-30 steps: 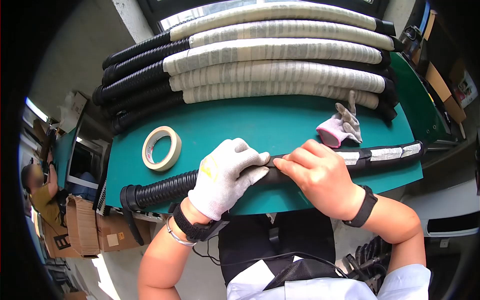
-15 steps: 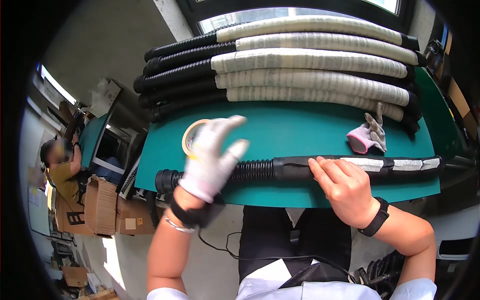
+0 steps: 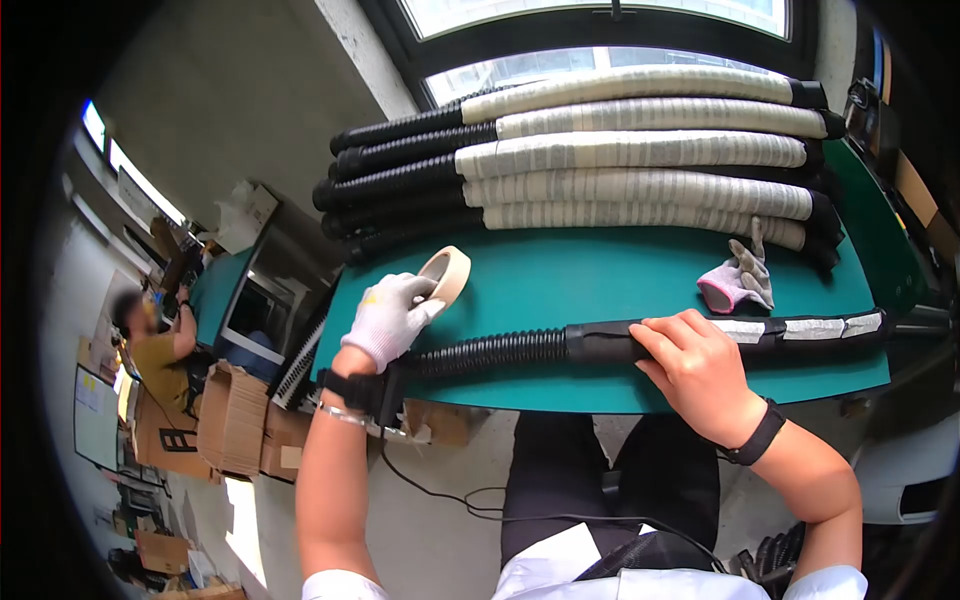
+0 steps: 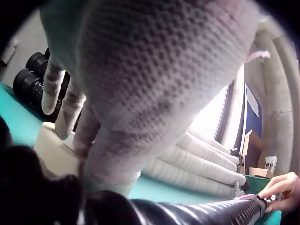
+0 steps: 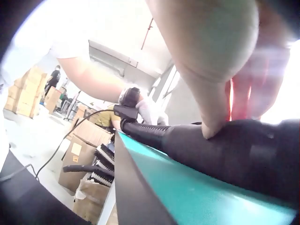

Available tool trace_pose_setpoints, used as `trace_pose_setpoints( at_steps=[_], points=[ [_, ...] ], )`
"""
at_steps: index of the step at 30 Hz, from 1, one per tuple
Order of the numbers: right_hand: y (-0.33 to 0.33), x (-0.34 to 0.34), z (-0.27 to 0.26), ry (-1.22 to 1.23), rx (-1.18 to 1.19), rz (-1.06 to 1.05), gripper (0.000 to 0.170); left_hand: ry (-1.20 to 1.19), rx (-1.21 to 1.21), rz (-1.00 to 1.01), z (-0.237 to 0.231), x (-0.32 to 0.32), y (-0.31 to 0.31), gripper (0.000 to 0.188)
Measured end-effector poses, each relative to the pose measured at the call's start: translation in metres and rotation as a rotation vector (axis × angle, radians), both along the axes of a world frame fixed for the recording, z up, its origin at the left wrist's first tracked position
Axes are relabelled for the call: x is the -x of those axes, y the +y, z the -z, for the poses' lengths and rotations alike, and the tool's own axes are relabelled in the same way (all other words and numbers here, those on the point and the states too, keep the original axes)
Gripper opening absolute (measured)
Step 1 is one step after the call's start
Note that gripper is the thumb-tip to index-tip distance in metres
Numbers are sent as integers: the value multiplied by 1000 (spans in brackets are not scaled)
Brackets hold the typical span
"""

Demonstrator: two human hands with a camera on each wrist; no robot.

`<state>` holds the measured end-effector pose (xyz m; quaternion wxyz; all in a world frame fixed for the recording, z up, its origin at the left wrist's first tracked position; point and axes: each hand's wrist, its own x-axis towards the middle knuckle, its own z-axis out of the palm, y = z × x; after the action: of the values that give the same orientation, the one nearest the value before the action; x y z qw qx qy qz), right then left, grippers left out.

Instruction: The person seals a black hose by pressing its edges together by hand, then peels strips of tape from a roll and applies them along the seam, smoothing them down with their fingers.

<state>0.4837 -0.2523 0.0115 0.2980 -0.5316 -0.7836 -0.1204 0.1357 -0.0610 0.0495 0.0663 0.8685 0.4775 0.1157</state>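
Observation:
My left hand (image 3: 385, 318), in a whitish knit glove, grips a roll of masking tape (image 3: 457, 276), which stands tilted above the green table. In the left wrist view the gloved fingers (image 4: 71, 112) reach over the rim of the roll (image 4: 51, 152). Along the table's near edge lies a ribbed black hose (image 3: 500, 347), partly covered by a smooth black wrap (image 3: 600, 341). Bare, my right hand (image 3: 700, 372) pinches this wrap, thumb on the near side and fingers over the top. White strips (image 3: 815, 329) show on the wrap farther right.
Several black hoses wrapped in pale striped cloth (image 3: 640, 150) lie stacked along the back of the green table (image 3: 560, 280). An empty glove with a pink cuff (image 3: 735, 282) rests behind the hose. Cardboard boxes (image 3: 232, 420) stand left of the table, and another person (image 3: 160, 350) sits beyond them.
My left hand has left the wrap, moved left to the tape roll and taken hold of it, tilting it up. My right hand stays on the wrap. The head view has turned left.

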Motion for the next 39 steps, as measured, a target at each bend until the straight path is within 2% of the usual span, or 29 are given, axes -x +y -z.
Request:
trace_pose_setpoints(
  at_steps=[1,3,5,7,9,11,12,15,20,24,27,29,33,39],
  points=[
    [-1,-1,-3,38,36,-6,44,-231,85,-14,-10,-4,-12,27],
    [-2,-1,-2,105,52,-14,48,-630,412,-14,-26,-11,-35,31],
    [-3,0,-4,134,39,-31,47,-801,500,73,-51,-29,-77,36],
    [-4,0,-2,151,25,-35,48,-804,595,73,-60,-34,-105,36],
    [-6,0,2,160,29,-51,48,-979,730,89,-43,-45,-136,45],
    [-9,-1,10,170,53,-71,49,-1123,952,307,-27,-49,-160,63],
    [-11,-2,16,167,81,-71,51,-1161,1070,309,-16,-50,-169,68],
    [-16,-2,22,119,0,-60,53,-1019,993,229,3,-62,-191,70],
    [-30,-1,15,162,-41,-31,55,-951,845,247,14,-64,-212,74],
    [-72,28,-21,452,41,-244,46,-865,614,295,33,-65,-219,68],
    [-95,51,-31,470,77,-378,48,-711,424,264,38,-67,-231,70],
    [-103,61,-25,496,112,-351,48,-645,341,232,32,-69,-243,72],
    [-109,77,-4,594,62,-279,45,-696,267,204,46,-74,-255,70],
    [-109,86,9,646,63,-272,33,-688,325,136,51,-72,-261,69]
  ],
)
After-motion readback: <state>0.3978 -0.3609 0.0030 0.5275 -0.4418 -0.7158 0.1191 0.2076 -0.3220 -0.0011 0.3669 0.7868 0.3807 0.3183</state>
